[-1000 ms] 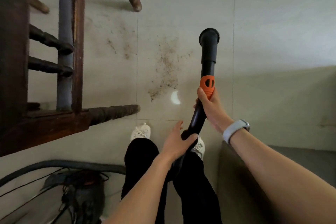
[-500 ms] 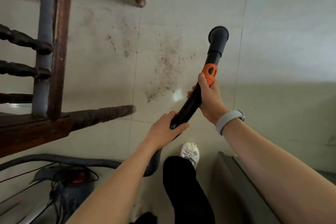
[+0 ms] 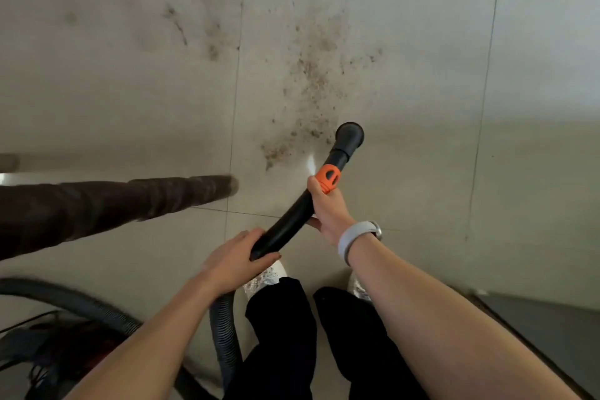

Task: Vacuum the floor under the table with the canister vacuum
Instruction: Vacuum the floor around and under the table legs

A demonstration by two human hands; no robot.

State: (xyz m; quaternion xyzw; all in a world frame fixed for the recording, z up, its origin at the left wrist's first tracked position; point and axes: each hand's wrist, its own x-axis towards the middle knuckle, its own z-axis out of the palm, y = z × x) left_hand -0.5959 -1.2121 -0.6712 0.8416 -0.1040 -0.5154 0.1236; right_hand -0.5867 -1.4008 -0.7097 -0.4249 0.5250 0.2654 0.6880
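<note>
I hold a curved black vacuum wand (image 3: 293,221) with an orange collar (image 3: 328,177) and a round black nozzle (image 3: 350,136). My right hand (image 3: 329,213) grips the wand just below the collar; a pale watch is on that wrist. My left hand (image 3: 237,258) wraps the wand's lower end, where the ribbed grey hose (image 3: 224,331) joins. The nozzle hovers at the lower right edge of a patch of brown dirt (image 3: 308,91) on the pale tiled floor (image 3: 422,75). The canister vacuum (image 3: 48,357) sits blurred at the lower left.
A dark wooden leg (image 3: 130,201) reaches in from the left, ending near the dirt. A second dirt smear (image 3: 194,26) lies farther up left. A dark grey edge (image 3: 545,328) runs at the lower right. My white shoes and black trousers (image 3: 282,334) stand below the wand.
The view has tilted down and forward, so the wooden frame has left the top left. The nozzle now sits lower in view, closer to the dirt patch. Both hands keep their grip.
</note>
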